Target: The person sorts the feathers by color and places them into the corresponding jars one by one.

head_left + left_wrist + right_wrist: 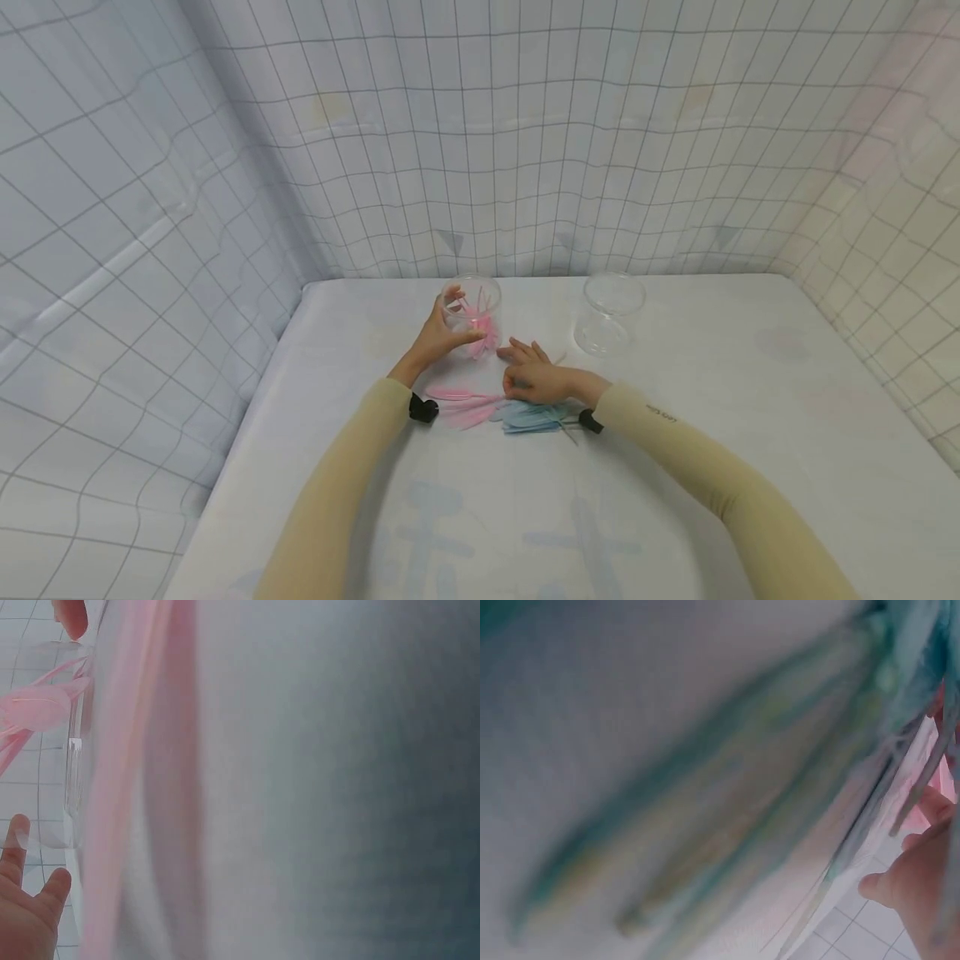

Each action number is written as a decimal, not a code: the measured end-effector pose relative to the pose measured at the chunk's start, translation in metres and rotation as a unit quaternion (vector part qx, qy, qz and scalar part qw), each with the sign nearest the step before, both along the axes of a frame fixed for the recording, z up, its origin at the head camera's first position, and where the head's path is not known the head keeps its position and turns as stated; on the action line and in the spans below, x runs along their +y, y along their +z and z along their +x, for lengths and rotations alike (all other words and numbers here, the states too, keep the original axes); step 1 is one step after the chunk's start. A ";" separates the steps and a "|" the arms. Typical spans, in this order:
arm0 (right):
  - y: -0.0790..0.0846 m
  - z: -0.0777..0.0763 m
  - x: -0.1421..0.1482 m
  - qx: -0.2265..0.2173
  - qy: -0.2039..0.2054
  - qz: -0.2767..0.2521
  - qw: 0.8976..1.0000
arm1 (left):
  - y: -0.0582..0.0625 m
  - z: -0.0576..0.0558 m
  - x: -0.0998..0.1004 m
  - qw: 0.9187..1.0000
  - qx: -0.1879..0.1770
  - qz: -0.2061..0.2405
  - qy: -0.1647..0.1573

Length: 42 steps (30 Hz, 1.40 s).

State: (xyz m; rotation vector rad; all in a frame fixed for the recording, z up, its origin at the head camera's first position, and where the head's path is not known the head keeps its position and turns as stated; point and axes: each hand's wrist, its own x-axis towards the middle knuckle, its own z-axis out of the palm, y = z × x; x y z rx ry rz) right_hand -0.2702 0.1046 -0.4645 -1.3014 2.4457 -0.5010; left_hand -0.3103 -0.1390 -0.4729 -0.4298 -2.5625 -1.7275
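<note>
My left hand [435,337] grips a clear cup [496,317] at the back left of the table, its thumb in front and its fingers round the far side. Pink feathers [483,333] stand inside, stems up. My right hand [538,380] is over the loose feathers, thumb and index finger pinching the stem end of a pink feather [457,394]; its other fingers stretch toward the cup. Below lie more pink feathers [467,414] beside a pile of blue feathers [532,418]. In the right wrist view, blurred blue feathers [780,825] partly hide the hand.
Another clear cup [609,321] stands at the back right, with no feathers visible in it. A white cloth [480,517] covers the table. Checked curtains [510,150] hang behind and at both sides.
</note>
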 end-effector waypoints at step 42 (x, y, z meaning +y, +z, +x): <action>0.101 -0.057 -0.023 0.233 -0.152 -0.098 0.956 | 0.000 -0.012 -0.007 1.000 0.011 0.019 -0.011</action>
